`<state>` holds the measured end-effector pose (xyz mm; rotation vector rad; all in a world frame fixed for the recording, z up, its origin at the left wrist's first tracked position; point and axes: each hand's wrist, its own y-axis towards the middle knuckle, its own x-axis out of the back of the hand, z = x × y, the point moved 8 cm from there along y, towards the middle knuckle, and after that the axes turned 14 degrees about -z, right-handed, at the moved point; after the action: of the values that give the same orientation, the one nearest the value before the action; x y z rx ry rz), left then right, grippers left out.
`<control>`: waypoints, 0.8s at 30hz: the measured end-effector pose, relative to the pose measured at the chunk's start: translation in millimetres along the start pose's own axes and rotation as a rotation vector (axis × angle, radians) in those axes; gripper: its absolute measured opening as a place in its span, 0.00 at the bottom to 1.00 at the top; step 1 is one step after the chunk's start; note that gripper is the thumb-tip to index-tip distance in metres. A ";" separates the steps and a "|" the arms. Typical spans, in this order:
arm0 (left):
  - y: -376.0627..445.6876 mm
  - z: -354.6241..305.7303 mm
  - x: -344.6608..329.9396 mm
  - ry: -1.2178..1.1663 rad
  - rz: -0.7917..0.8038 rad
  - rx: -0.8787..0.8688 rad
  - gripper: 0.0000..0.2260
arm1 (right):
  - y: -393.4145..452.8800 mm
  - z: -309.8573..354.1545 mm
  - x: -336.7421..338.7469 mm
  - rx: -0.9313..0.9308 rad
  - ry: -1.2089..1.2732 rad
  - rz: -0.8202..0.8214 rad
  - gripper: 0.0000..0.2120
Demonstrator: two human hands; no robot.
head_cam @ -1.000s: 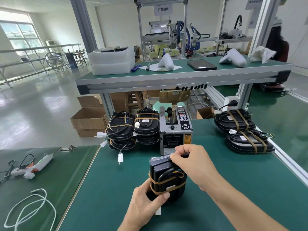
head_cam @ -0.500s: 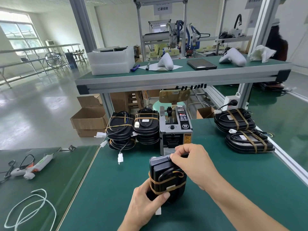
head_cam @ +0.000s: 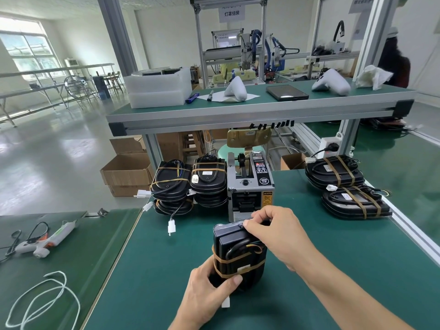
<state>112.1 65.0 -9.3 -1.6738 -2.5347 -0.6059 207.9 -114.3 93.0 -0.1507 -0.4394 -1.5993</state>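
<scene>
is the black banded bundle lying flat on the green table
No, left hand and right hand hold the black banded bundle upright.

- The black bundle: its lower end is hidden inside the left grip, and its top corner at 1 o'clock lies under the right grip's curled fingers.
- The tape dispenser, at 12 o'clock from the bundle: the right grip covers the bottom of its front.
- The white label on the bundle: its print is too small to read.
- The glue gun at 9 o'clock: its black cable runs off the left edge.
- The right forearm: cut off by the bottom edge.
</scene>
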 end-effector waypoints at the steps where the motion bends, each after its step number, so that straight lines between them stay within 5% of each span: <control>1: -0.1 -0.1 0.3 0.004 -0.002 -0.003 0.18 | -0.1 -1.8 0.1 -0.021 0.022 -0.006 0.05; 8: 0.1 -4.1 1.3 -0.001 -0.013 -0.012 0.20 | -6.7 -3.8 -6.4 -0.104 0.148 -0.008 0.14; 24: 0.9 -0.6 0.0 0.029 -0.009 0.001 0.15 | -9.7 -9.6 -19.6 -0.160 0.227 0.090 0.04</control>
<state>112.8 65.1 -8.6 -1.6419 -2.5238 -0.6239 201.6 -99.4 75.4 -0.1069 -0.1269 -1.5418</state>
